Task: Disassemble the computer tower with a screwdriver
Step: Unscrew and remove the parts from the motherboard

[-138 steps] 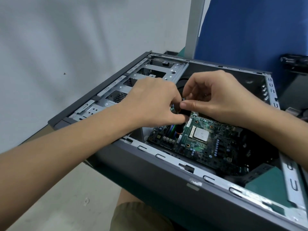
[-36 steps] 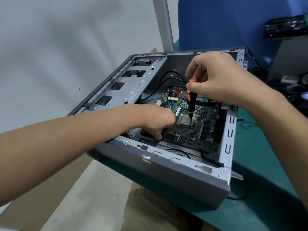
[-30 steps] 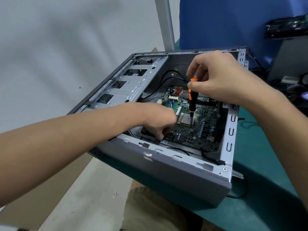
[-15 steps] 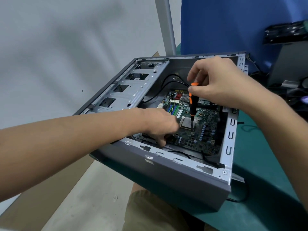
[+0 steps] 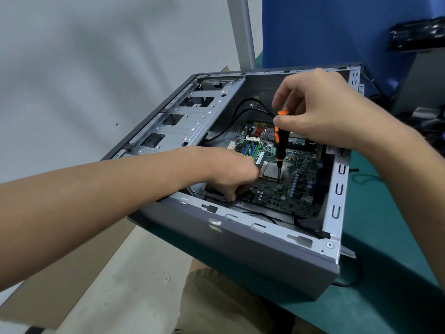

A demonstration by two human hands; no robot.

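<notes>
Progress looks partway: the computer tower [image 5: 240,251] lies on its side at the left edge of the green surface [image 5: 390,237], open on top, with the processor [image 5: 269,171] bare. The motherboard [image 5: 298,189], black cables [image 5: 250,109] and drive cage [image 5: 192,121] are all inside and, I judge, yet to come out. Your right grip [image 5: 320,112] pinches the screwdriver [image 5: 280,143] upright, tip down on the board beside the processor. Your left grip [image 5: 231,172] curls at the board's near edge; you cannot tell whether it holds anything.
</notes>
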